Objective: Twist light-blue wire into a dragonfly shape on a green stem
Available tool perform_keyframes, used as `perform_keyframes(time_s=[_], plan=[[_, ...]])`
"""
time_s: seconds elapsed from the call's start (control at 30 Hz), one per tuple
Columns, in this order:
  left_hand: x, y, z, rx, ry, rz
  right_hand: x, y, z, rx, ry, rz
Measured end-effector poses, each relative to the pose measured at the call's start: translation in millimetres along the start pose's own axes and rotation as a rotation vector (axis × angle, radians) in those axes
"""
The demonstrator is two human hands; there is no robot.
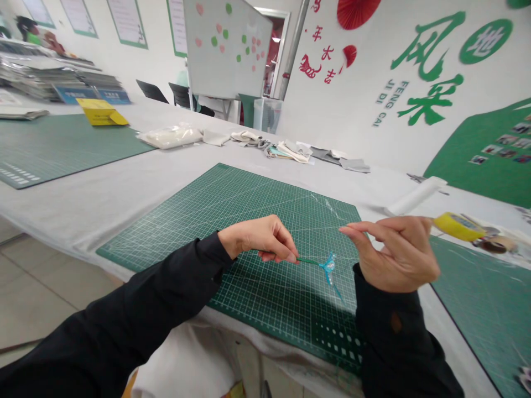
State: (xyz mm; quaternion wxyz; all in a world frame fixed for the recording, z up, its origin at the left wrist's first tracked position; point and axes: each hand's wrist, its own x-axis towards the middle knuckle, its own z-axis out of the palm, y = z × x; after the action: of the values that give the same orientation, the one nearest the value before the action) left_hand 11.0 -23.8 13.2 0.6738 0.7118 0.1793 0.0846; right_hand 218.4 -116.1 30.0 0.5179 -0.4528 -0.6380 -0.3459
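My left hand (276,240) is closed around a thin green stem (307,260), pinching it between thumb and fingers above the cutting mat. At the stem's end is a small blue flower-like piece (328,266), pointing right, with a blue strand hanging down from it. My right hand (392,251) is raised to the right of the flower, apart from it. Its thumb and index fingertip are pressed together; anything between them is too small to make out. The green cutting mat (249,204) with a white grid lies under both hands.
Behind my right hand are a blurred yellow item (458,226) and a white roll (417,196). Another mat (481,287) lies right. Folded cloths (290,150), a plastic-wrapped packet (170,135), a yellow box (102,112) and stacked papers (37,77) stand farther back. A person (31,33) is far left.
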Motion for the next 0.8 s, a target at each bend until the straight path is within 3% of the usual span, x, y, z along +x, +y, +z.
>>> perform_keyframes(time_s=[0.43,0.8], plan=[[5,-6,1.1,0.041,-0.195,-0.032,-9,-1,22,0.232,-0.088,0.116],[4,-5,5.4,0.023,-0.215,0.005,-15,-4,33,0.215,-0.213,0.181]])
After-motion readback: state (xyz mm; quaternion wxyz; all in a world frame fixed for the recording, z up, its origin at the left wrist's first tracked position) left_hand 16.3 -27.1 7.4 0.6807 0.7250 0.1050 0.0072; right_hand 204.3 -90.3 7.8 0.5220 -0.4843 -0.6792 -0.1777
